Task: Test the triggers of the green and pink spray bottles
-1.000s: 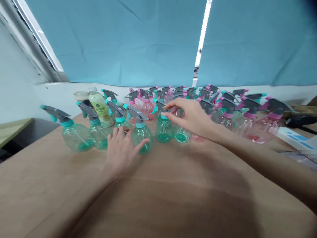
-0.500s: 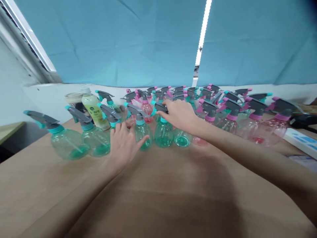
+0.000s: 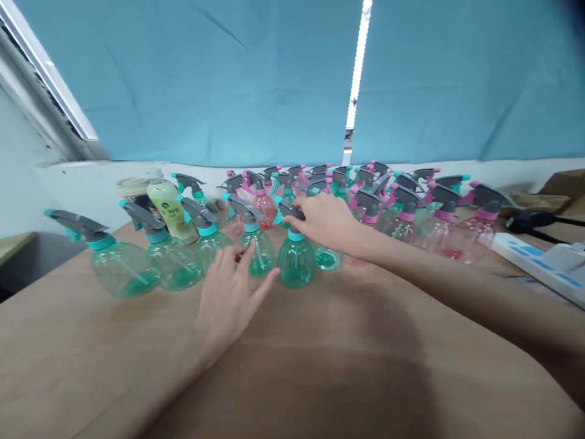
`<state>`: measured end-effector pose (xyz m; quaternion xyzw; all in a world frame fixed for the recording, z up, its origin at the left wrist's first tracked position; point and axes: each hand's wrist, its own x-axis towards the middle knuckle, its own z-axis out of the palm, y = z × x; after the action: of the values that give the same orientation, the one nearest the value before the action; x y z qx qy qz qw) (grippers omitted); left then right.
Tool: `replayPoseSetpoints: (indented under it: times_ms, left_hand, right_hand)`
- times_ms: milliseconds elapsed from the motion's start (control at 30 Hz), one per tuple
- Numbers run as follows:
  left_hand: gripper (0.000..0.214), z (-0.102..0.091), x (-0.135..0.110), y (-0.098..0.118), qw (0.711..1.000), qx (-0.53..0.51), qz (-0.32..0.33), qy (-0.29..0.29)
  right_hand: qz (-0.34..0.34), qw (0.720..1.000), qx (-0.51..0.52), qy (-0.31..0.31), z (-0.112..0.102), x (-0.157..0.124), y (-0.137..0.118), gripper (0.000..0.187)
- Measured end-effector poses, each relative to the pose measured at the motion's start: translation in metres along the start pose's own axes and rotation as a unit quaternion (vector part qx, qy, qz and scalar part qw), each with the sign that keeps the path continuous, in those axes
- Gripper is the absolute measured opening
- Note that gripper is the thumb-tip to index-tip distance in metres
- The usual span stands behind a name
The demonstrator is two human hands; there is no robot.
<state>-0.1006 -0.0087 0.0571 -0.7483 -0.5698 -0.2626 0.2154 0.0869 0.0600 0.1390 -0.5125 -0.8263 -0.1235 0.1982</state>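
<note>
My right hand (image 3: 326, 219) is closed around the grey trigger head of a green spray bottle (image 3: 296, 265), whose clear green body stands upright at the front of the row. My left hand (image 3: 231, 292) has its thumb and fingers apart and holds nothing. It hovers just in front of another green spray bottle (image 3: 259, 247), partly covering it; whether they touch I cannot tell. Farther left, green spray bottles (image 3: 124, 268) with grey heads and turquoise collars stand side by side. Just right of the gripped bottle is another green spray bottle (image 3: 327, 259), its top hidden by my right hand.
Pink spray bottles (image 3: 475, 228) crowd the right side and back of the wooden table (image 3: 292, 366). At the back left are a pale green bottle (image 3: 169, 204) and a tub (image 3: 134, 189). A white and blue box (image 3: 534, 259) and black cable (image 3: 532, 221) lie at right.
My right hand has drawn the green spray bottle slightly toward me, ahead of its neighbours. My left hand has lowered and come nearer to me, its fingers spreading. The view has shifted a little right.
</note>
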Motion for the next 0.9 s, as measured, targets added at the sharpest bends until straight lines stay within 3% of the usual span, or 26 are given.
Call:
replayPoseSetpoints:
  times_ms: [100, 200, 300, 433, 533, 633, 767, 900]
  left_hand:
    - [0.060, 0.007, -0.011, 0.016, 0.992, -0.108, -0.017, -0.069]
    - [0.075, 0.018, -0.021, 0.035, 0.973, -0.188, -0.045, -0.129]
    - [0.088, 0.027, -0.028, 0.054, 0.949, -0.275, -0.029, -0.150]
    - [0.088, 0.032, -0.032, 0.075, 0.921, -0.355, -0.004, -0.162]
    - [0.083, 0.032, -0.032, 0.087, 0.903, -0.392, 0.012, -0.173]
    - [0.081, 0.033, -0.030, 0.100, 0.888, -0.421, 0.032, -0.184]
    - [0.085, 0.042, -0.024, 0.118, 0.876, -0.439, 0.061, -0.189]
    - [0.092, 0.055, -0.014, 0.132, 0.866, -0.450, 0.105, -0.191]
  right_hand:
    - [-0.003, 1.000, 0.000, -0.004, -0.007, -0.015, 0.000, 0.036]
    - [-0.010, 1.000, 0.009, -0.008, -0.016, -0.035, 0.003, 0.035]
    - [-0.019, 0.998, 0.048, -0.017, -0.027, -0.058, 0.009, 0.035]
    - [-0.058, 0.990, 0.125, -0.020, -0.037, -0.087, 0.032, 0.043]
    - [-0.102, 0.967, 0.232, -0.034, -0.034, -0.106, 0.056, 0.049]
    - [-0.086, 0.933, 0.343, -0.066, -0.025, -0.119, 0.073, 0.055]
    - [-0.010, 0.895, 0.442, -0.055, -0.013, -0.127, 0.074, 0.054]
    - [0.058, 0.843, 0.535, -0.014, -0.004, -0.128, 0.071, 0.035]
